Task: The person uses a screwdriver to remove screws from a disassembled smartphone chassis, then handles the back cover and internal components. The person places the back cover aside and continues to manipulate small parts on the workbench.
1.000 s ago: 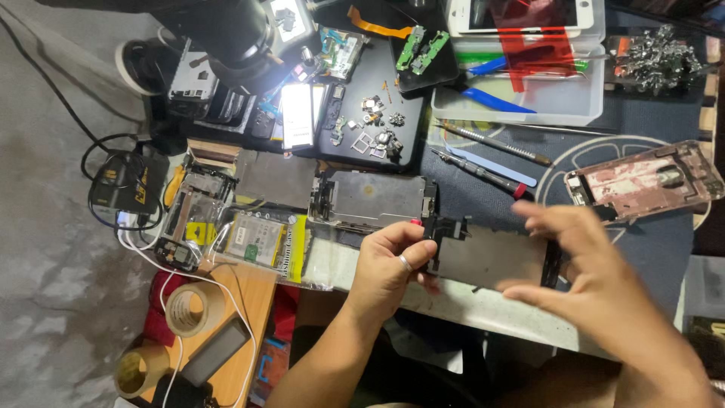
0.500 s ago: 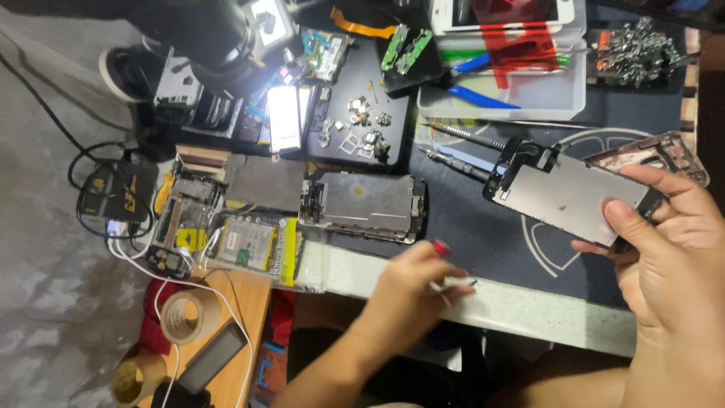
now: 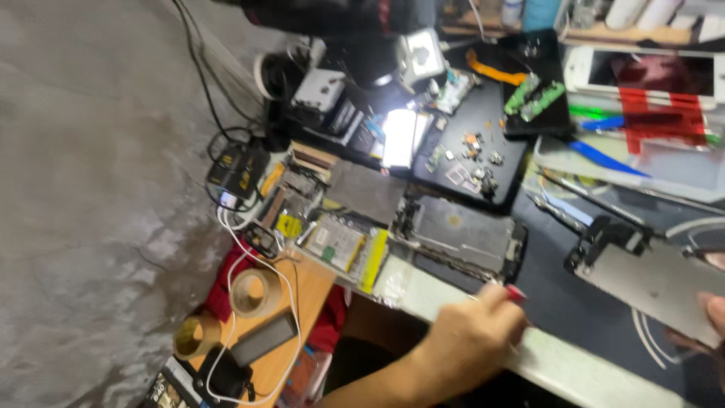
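Left hand (image 3: 472, 332) curled at the bench edge (image 3: 453, 306) — grip unclear; right hand (image 3: 714, 317) grasps the metal plate (image 3: 649, 283).

Dim overall, with motion blur smearing the hands and the grey floor (image 3: 83, 189). Harsh white glare from a small lit panel (image 3: 399, 137) at the back of the worktop (image 3: 596, 302), washing out nearby parts. Soft and unfocused towards the edges.

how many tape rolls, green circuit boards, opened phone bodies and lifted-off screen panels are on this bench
Brown tape rolls: 2
Small green circuit boards on the black mat: 2
Opened grey phone body near the left hand: 1
Silver screen panel held at the right hand: 1
Total: 6
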